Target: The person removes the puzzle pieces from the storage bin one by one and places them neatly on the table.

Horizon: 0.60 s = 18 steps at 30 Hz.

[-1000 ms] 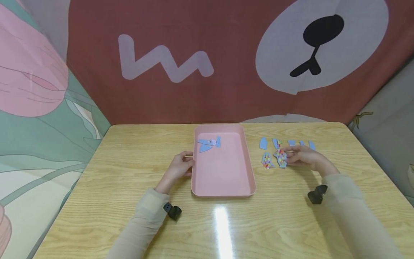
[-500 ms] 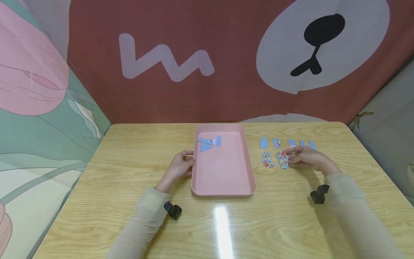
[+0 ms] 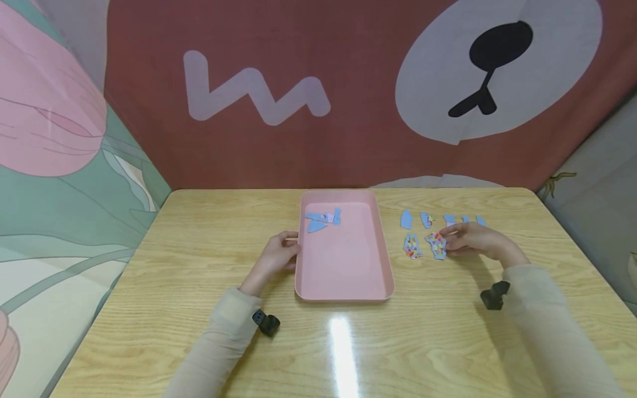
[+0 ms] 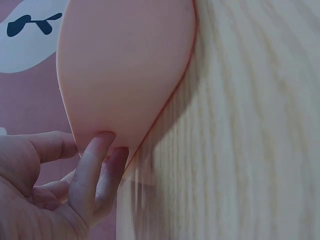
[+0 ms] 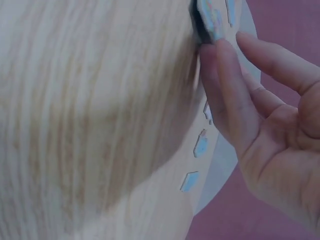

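Note:
In the head view my left hand [image 3: 275, 255] is at the left side of the pink tray [image 3: 343, 276]. Its fingertips rest against the outer wall, as the left wrist view confirms, with relaxed fingers. Inside the tray, near its far left corner, lie several blue puzzle pieces [image 3: 316, 225]. To the right of the tray, my right hand [image 3: 475, 240] has a multicoloured blue-edged puzzle piece [image 3: 437, 247] at its fingertips, pinched along its right edge. This piece appears tilted in the right wrist view. A second multicoloured piece [image 3: 411, 246] lies just left of it.
Behind the right hand, a row of small blue pieces lies on the wooden table [image 3: 199, 276], among them a plain one [image 3: 406, 219] and one with a coloured patch [image 3: 426, 220]. A brown printed cloth [image 3: 348, 155] hangs along the table's far edge.
The multicoloured piece has shifted slightly to the right together with my right hand. My left hand and the tray stay where they were.

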### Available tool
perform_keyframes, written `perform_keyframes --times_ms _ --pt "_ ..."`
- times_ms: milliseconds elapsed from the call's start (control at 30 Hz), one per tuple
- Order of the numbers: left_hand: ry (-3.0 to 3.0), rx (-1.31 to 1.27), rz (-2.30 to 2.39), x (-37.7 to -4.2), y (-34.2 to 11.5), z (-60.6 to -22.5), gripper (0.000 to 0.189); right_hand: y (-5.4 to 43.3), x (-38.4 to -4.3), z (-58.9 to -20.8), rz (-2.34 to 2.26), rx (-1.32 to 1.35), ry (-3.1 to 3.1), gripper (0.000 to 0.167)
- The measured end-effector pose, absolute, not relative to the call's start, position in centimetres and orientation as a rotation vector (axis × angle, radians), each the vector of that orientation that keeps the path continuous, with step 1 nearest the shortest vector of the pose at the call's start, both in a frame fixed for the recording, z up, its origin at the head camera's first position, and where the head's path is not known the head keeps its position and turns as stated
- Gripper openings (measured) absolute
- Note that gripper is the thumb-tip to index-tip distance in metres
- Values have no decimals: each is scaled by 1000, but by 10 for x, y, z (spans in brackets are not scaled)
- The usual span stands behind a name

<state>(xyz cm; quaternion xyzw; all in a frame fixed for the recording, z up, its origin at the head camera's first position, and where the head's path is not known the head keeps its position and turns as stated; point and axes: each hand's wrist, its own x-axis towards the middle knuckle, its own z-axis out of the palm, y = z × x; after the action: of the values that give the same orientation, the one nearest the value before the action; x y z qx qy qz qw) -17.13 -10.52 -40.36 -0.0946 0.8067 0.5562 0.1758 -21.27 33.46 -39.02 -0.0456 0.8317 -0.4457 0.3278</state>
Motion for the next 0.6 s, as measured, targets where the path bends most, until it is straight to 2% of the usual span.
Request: perform_keyframes --times_ms 333,600 --pt "2272 -235 1623 -170 -106 -403 45 327 -222 -376 -1051 -152 2258 62" --pt "2274 -245 1617 -170 -106 -404 45 293 -239 -350 -1055 -205 2336 58"
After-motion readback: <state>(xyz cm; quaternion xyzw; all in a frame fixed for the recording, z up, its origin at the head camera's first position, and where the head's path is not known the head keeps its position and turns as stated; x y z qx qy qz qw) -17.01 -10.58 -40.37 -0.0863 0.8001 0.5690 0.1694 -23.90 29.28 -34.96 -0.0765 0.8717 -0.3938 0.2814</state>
